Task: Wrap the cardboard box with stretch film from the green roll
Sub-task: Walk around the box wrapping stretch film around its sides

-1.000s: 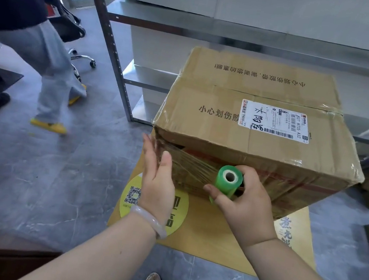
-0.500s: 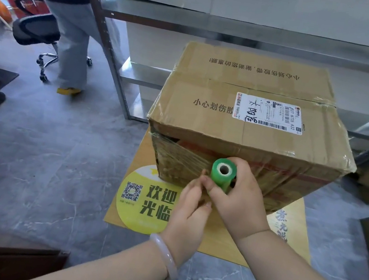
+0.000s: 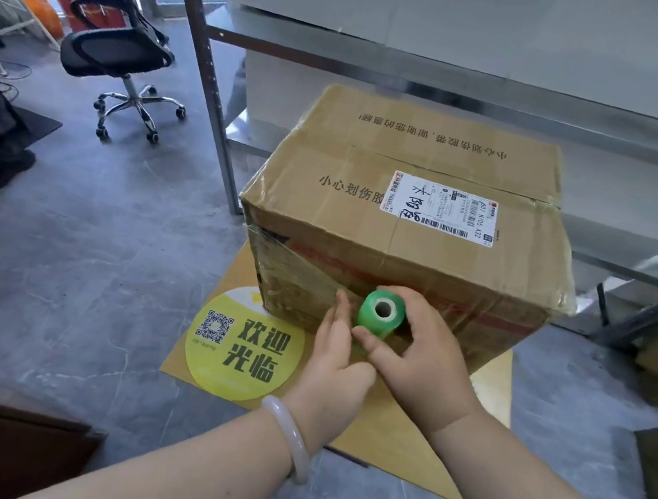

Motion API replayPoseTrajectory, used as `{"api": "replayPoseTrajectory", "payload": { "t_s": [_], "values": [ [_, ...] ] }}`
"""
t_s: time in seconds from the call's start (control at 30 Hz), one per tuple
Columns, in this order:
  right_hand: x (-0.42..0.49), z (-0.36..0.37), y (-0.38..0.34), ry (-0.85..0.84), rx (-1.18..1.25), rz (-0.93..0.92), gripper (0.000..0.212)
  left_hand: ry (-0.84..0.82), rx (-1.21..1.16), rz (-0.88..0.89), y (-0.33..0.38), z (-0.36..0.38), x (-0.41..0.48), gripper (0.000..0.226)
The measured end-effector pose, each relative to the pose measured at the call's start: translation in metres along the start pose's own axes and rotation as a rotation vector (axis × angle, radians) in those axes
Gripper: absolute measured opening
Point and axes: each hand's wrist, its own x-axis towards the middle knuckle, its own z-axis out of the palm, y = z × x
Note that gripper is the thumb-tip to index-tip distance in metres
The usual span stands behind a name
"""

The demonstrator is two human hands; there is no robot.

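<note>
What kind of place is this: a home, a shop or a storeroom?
Probably a shop's packing corner: a labelled cardboard box partly wrapped from a green roll, a welcome mat with a QR code, and metal shelving behind.

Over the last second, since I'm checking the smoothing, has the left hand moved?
Yes: left hand slid right along the cardboard box, from its left corner to the green roll.

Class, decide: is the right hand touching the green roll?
Touching. The head view shows the right hand with thumb and fingers curled round the green roll.
</note>
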Motion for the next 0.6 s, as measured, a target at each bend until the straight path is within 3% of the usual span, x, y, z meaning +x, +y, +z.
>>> {"api": "replayPoseTrajectory", "payload": {
  "t_s": [0.17,0.33,0.5,0.6],
  "values": [
    [-0.002,-0.023,0.004,-0.044,-0.059,-0.016,0.038,0.256,-0.347,-0.072,0.000,0.021,-0.016,0.100],
    [-0.003,-0.037,0.008,-0.097,-0.156,-0.026,0.038,0.275,-0.623,-0.241,0.000,0.047,-0.006,0.131],
    [-0.003,-0.048,0.017,-0.204,-0.065,-0.005,0.043,0.308,-0.748,-0.234,0.006,0.059,0.009,0.103],
    [-0.006,-0.052,0.030,-0.247,0.021,-0.046,0.056,0.313,-0.721,-0.248,0.005,0.064,0.011,0.105]
  ]
}}
